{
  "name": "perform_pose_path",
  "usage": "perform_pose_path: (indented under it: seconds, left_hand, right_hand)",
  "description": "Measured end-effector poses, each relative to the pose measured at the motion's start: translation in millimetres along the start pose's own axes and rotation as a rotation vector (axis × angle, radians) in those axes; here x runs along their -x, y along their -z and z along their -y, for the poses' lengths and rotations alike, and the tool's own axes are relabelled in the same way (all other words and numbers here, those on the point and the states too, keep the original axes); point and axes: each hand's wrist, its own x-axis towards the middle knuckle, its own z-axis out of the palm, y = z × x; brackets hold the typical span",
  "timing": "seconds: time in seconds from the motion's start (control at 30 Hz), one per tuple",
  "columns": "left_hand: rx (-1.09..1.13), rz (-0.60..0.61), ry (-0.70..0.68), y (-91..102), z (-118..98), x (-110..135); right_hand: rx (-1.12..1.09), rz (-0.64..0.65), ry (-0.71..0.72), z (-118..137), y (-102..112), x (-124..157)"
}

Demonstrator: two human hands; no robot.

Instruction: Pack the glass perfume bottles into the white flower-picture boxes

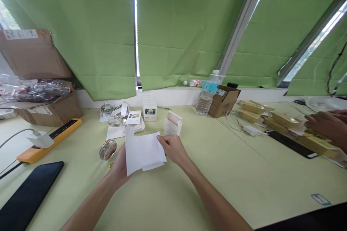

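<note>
Head view: left hand (119, 168) and right hand (173, 148) are both gripping the sheet (143, 151) lying between them, left behind its lower corner, right pinching its right edge.

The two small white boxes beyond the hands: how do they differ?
The open box has its top flap raised; the shut box is closed. The shut box shows a green picture on its front; the open box shows none. The open box stands nearer the white sheet. Both are small, white and upright.
</note>
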Motion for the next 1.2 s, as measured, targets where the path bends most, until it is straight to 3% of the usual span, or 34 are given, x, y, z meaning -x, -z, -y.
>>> perform_pose_path:
  seconds: [0.23, 0.57, 0.83, 0.97, 1.2]
  left_hand:
    - [-0.147, 0.090, 0.020, -2.4, 5.5, -0.4]
    - [-0.309, -0.060, 0.022, -2.8, 6.2, -1.8]
    - [-0.376, -0.093, 0.049, 2.6, 6.4, -4.4]
    - [-0.353, -0.036, 0.008, 8.7, 10.0, -7.5]
    - [-0.371, -0.071, 0.031, 14.2, 12.8, -11.0]
  right_hand:
    - [0.033, 0.028, 0.019, -0.9, -2.8, 2.1]
    - [-0.034, 0.079, -0.035, -1.5, -6.2, 2.9]
    - [-0.130, 0.128, -0.070, 0.2, -4.8, 3.5]
    - [-0.209, 0.164, -0.093, 2.0, -2.6, 2.8]
    - [-0.281, 0.226, -0.036, 2.5, -1.1, 1.3]
